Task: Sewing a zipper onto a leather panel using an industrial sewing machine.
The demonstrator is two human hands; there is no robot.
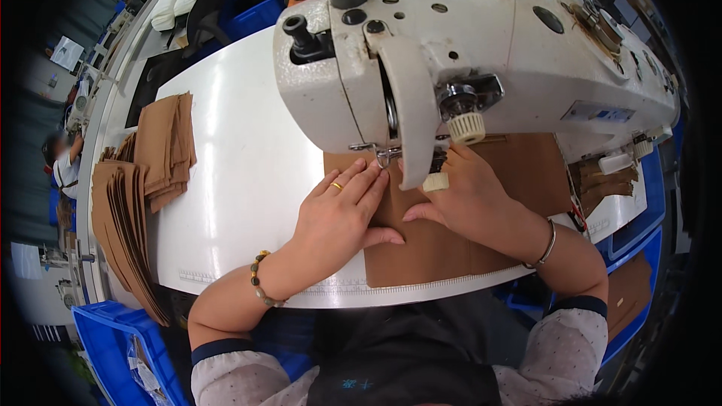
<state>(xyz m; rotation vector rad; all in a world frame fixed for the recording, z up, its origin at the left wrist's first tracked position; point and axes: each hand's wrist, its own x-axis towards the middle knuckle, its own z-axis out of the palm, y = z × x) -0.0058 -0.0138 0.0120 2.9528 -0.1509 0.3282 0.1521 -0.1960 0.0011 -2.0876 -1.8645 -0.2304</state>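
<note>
A brown fabric piece [421, 256] lies flat under the needle area of a white industrial sewing machine [481, 37]. My left hand [342, 207] rests on its left part, fingers stretched toward the presser foot [385, 156] and thumb out to the side. To the right of the foot, my right hand [459, 192] lies on the same fabric, thumb spread toward the left; the machine's front parts hide some of its fingertips. Neither hand grips anything that I can see.
Stacks of brown fabric pieces [162, 150] lie at the table's left, some hanging over the edge [124, 233]. A ruler strip [338, 286] runs along the white table's near edge. Blue bins stand at lower left [128, 346] and right [639, 278]. Another person [66, 165] sits far left.
</note>
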